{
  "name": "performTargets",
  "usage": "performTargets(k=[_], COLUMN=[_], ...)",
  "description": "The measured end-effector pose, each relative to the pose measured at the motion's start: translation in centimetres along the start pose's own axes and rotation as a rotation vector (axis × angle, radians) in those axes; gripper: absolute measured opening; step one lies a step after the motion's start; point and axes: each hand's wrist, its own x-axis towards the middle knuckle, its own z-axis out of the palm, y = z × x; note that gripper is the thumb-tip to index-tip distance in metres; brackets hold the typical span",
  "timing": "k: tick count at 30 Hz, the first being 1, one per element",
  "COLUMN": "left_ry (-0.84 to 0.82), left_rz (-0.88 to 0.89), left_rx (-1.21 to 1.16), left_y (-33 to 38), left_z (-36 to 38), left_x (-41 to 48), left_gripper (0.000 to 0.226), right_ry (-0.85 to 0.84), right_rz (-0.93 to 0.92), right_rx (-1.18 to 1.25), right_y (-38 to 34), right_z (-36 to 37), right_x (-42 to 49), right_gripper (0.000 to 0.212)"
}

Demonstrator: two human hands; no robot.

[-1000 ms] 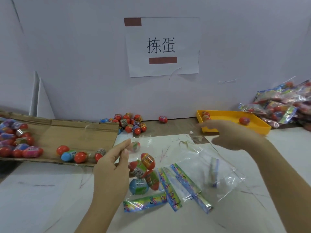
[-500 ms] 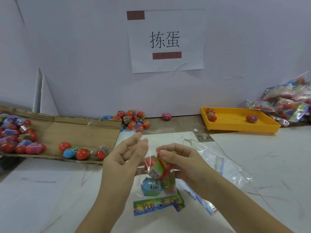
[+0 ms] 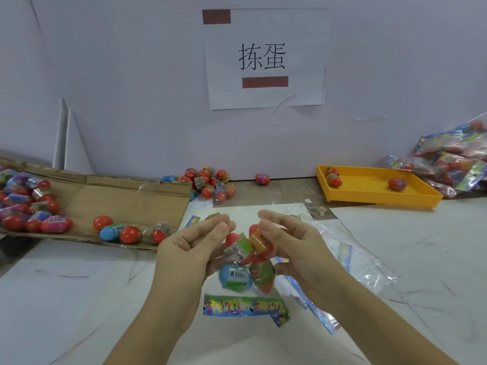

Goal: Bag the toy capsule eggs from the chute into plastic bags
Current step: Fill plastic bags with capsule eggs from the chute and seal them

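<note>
Both the left hand (image 3: 184, 256) and right hand (image 3: 297, 248) pinch the clear bag (image 3: 242, 308) hanging between them, capsule eggs (image 3: 234, 276) inside

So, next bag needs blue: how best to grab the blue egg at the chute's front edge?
Probably from above, pinching the blue egg front-to-back across its middle: it lies on its side, red eggs crowding both ends.

Filled bags (image 3: 453, 159) run off the right edge.
</note>
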Motion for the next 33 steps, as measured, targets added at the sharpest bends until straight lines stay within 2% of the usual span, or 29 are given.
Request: performTargets(k=[1,4,5,10,14,20,25,29,31,33], left_ry=[0.015,0.04,0.049,0.098,0.113,0.076,0.011,0.004,0.016,-0.006], left_rz=[0.007,0.017,0.017,0.014,-0.015,-0.083,-0.124,-0.082,-0.064,-0.063], left_rx=[-0.003,0.005,0.005,-0.01,-0.049,-0.071,-0.024,-0.077,-0.085,-0.104], left_y=[0.0,-0.1,0.0,0.3,0.7,0.9,0.8,1.1,1.2,1.2], left_z=[0.0,-0.1,-0.1,0.2,0.3,0.3,0.1,0.3,0.3,0.2], left_x=[0.0,0.1,0.0,-0.1,-0.2,-0.1,0.0,-0.1,-0.1,-0.1], left_gripper=[0.035,0.023,0.018,0.021,0.033,0.025,0.031,0.04,0.049,0.049], right_ry=[0.01,0.053,0.066,0.084,0.087,0.102,0.076,-0.001,-0.037,-0.048], right_rz=[0.007,-0.006,-0.023,-0.047,-0.114,-0.121,-0.119,-0.16,-0.184,-0.217], right_rx=[0.017,0.053,0.048,0.041,0.031,0.067,0.042,0.067,0.064,0.042], right_y=[0.1,0.1,0.1,0.0,-0.3,-0.7,-0.8,-1.1,-1.4,-1.5], right_z=[-0.1,-0.4,-0.6,-0.6,-0.5,-0.9,-1.1,-1.4,-1.6,-1.6], right_x=[0.1,0.2,0.3,0.4,0.3,0.2,0.1,0.0,0.0,0.0], right_gripper=[0.048,0.006,0.004,0.007,0.007,0.017,0.021,0.013,0.014,0.015])
